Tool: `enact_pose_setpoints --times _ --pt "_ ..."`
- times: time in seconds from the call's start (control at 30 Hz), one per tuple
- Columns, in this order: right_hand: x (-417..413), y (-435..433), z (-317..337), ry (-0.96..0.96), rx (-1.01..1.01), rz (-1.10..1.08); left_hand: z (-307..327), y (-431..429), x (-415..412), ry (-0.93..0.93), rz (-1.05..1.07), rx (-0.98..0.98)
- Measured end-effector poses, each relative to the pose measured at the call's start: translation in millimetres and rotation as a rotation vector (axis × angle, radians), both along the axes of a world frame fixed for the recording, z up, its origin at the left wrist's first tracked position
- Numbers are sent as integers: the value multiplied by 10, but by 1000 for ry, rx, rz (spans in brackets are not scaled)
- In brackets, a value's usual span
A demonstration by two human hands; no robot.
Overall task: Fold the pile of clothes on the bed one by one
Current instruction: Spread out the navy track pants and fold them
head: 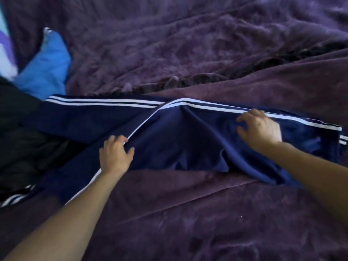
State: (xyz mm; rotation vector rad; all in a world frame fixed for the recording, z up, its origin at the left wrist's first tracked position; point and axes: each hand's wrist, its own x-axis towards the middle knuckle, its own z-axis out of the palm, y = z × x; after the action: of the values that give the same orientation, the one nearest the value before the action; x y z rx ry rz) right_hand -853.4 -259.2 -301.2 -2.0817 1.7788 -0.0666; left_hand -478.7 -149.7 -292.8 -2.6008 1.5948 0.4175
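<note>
One pair of track pants [178, 132] lies spread across the bed [188, 213], not yet folded. My left hand [115, 150] pinches its striped seam and my right hand [260, 127] presses it with fingers spread. A dark pile [20, 140] waits at the left.

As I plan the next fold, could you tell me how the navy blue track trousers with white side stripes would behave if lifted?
Probably floppy: the navy track trousers with white stripes sag into soft folds beside the left hand. Likely light and slippery too, judging by thin, smooth cloth draped over the purple bedspread.
</note>
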Motion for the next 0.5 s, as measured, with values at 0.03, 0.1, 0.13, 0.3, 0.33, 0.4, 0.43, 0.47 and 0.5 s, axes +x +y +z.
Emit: enact_pose_setpoints --times 0.03,0.1,0.13,0.3,0.33,0.4,0.43,0.47,0.5 --pt "235 95 3 -36 16 56 15 220 150 -19 19 32" --pt "691 285 -1 -89 44 144 23 635 469 -75 31 113" --pt "915 368 -7 -103 57 177 11 827 632 -102 25 164" --pt "1964 528 -105 -83 62 284 -204 1625 1432 -177 -113 361" --pt "2146 505 -140 -61 44 283 -254 1707 1581 -170 -133 372" --pt "2487 419 -227 6 18 271 -344 1775 1859 -118 -196 342" --pt "2648 371 -276 48 14 264 -357 1780 1986 -96 -250 314" --pt "2786 326 -317 86 15 247 -359 1779 2101 -78 -323 280" --pt "2905 284 -353 115 16 214 -339 1771 2216 -52 -395 251"
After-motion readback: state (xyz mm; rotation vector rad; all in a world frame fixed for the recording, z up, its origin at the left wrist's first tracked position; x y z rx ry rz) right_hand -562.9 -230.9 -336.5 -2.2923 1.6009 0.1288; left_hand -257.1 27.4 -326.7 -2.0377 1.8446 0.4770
